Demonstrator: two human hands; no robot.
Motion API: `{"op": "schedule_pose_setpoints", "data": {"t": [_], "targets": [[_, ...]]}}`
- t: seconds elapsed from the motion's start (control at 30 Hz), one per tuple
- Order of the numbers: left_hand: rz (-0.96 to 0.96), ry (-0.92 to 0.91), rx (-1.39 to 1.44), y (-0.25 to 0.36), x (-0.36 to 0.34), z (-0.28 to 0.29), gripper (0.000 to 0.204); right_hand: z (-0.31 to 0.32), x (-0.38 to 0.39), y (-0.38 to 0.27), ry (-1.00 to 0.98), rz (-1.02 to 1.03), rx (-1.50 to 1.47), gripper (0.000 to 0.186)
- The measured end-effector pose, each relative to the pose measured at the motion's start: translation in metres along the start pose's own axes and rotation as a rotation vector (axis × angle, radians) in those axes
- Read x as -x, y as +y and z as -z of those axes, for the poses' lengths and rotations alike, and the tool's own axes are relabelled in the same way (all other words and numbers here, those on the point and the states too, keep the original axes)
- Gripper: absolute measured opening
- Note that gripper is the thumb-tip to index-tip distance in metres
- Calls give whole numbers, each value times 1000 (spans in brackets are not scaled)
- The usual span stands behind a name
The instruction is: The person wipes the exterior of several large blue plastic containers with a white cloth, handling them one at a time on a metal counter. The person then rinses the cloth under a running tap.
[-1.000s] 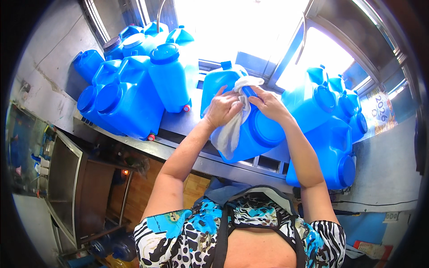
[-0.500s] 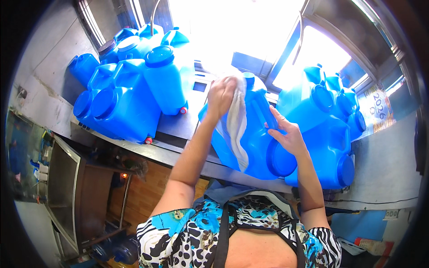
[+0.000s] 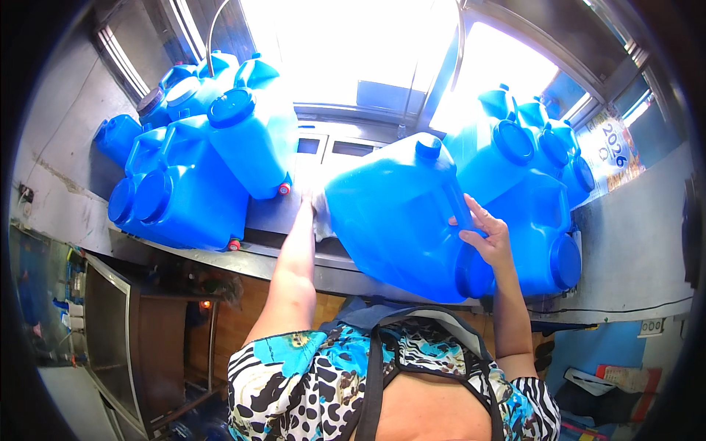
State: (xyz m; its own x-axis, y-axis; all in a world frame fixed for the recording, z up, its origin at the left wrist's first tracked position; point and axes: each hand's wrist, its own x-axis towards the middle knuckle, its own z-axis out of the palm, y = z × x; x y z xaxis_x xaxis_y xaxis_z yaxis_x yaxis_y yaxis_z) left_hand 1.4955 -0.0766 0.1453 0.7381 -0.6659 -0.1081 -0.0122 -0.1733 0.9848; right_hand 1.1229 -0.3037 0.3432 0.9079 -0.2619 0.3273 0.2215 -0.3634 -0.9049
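Observation:
A large blue plastic water canister [image 3: 401, 213] lies tilted on the metal counter [image 3: 294, 257] in front of me. My right hand [image 3: 485, 235] presses flat against its right side near the big round lid, fingers spread. My left hand [image 3: 315, 206] reaches behind the canister's left side and is mostly hidden there. It holds a white cloth [image 3: 321, 224], of which only a strip shows beside the canister.
A stack of blue canisters [image 3: 198, 162] with round lids lies at the left on the counter, another stack [image 3: 537, 176] at the right. Bright windows are behind. A dark cabinet [image 3: 110, 338] stands at lower left.
The canister has been turned and tipped, its side now facing me. My left hand with the cloth went from its top down behind its left side. My right hand stays on its right side.

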Motion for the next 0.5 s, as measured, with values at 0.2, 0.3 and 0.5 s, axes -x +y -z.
{"op": "schedule_pose_setpoints", "data": {"t": [0.2, 0.3, 0.5], "targets": [[480, 338, 974, -52, 96, -111, 60, -20, -14, -11, 37, -40, 48, 69], [732, 201, 1356, -33, 157, -162, 64, -24, -20, -13, 53, -46, 80, 69], [547, 301, 1350, 28, 125, -143, 71, -22, -16, -10, 26, -55, -3, 68]]}}
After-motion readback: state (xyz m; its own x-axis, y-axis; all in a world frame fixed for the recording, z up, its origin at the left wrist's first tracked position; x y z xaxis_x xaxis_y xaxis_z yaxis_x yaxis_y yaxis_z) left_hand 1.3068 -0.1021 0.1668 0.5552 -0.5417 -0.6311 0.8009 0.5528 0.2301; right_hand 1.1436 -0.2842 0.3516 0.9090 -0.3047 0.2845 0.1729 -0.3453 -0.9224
